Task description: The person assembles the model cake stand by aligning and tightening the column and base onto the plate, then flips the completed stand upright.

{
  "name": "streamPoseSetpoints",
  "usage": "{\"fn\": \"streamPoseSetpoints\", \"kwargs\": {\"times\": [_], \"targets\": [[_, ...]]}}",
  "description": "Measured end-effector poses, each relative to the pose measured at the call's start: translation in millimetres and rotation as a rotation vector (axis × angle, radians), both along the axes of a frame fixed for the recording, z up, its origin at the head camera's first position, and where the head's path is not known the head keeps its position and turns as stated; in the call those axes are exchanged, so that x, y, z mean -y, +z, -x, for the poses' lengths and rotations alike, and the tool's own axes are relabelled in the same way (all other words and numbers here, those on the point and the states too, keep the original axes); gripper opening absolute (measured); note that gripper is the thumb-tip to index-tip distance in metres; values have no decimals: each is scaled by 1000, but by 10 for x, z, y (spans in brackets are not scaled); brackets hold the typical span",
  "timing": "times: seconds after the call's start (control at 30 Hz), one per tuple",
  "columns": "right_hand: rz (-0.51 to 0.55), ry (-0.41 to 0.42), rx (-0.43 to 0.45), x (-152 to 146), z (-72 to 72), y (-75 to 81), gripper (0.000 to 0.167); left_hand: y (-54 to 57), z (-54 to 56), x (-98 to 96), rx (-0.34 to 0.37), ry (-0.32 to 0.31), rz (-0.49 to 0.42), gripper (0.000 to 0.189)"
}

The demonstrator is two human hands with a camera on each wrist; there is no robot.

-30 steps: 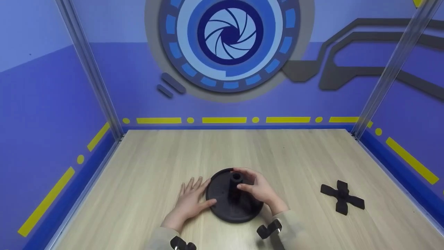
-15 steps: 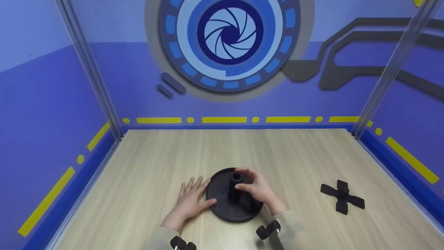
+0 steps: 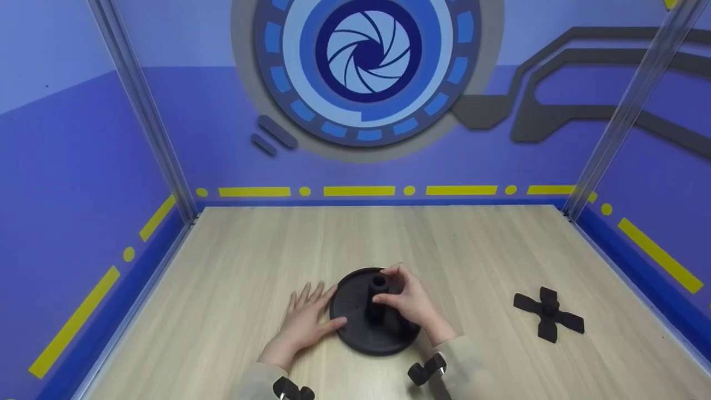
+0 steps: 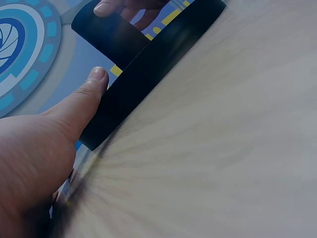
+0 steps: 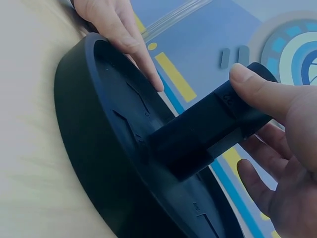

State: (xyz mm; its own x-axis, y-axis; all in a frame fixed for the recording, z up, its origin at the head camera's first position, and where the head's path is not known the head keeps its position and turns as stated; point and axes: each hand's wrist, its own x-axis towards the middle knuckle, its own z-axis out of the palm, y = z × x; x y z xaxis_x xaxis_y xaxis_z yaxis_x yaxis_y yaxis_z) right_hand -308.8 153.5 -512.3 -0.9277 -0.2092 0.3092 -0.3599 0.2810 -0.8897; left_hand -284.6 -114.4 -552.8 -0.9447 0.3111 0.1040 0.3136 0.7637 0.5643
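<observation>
A round black base [image 3: 351, 308] with a raised rim lies flat on the table. From its middle stands a hollow black tube [image 3: 377, 290], upright and open at the top. My right hand [image 3: 414, 306] holds the tube near its upper end, thumb on the near side and fingers around the far side. In the right wrist view, the thumb presses along the tube [image 5: 198, 131], and part of the fingers is hidden behind it. My left hand [image 3: 303, 328] lies at the base's left side with fingers spread on the table. Its thumb [image 4: 91, 89] rests against the rim in the left wrist view.
A black four-bladed part [image 3: 549, 314] with a round hub lies on the table [image 3: 250, 250] to the right, apart from both hands. Blue panels [image 3: 183, 122] with metal corner posts stand around the table's back and sides.
My right thumb has slid slightly left across the tube, and the fingers behind it have shifted a little right. The left hand, the base and the four-bladed part stay in place.
</observation>
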Motion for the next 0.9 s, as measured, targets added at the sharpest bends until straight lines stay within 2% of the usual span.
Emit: {"fn": "streamPoseSetpoints", "kwargs": {"times": [0.37,0.5,0.57,0.7,0.9], "targets": [[-25,-85,-56,59,-16,-35,54,18,-6,-4,-5,-3,3,87],[-26,-69,-41,53,-8,-38,59,17,-4,-4,13,2,-1,87],[-21,-31,-28,30,3,-37,64,17,-5,-6,22,3,-5,87],[-2,99,-21,-52,30,-29,70,22,-9,-11,31,5,-9,87],[28,290,-9,-161,44,16,58,25,-8,-9,24,4,-13,87]]}}
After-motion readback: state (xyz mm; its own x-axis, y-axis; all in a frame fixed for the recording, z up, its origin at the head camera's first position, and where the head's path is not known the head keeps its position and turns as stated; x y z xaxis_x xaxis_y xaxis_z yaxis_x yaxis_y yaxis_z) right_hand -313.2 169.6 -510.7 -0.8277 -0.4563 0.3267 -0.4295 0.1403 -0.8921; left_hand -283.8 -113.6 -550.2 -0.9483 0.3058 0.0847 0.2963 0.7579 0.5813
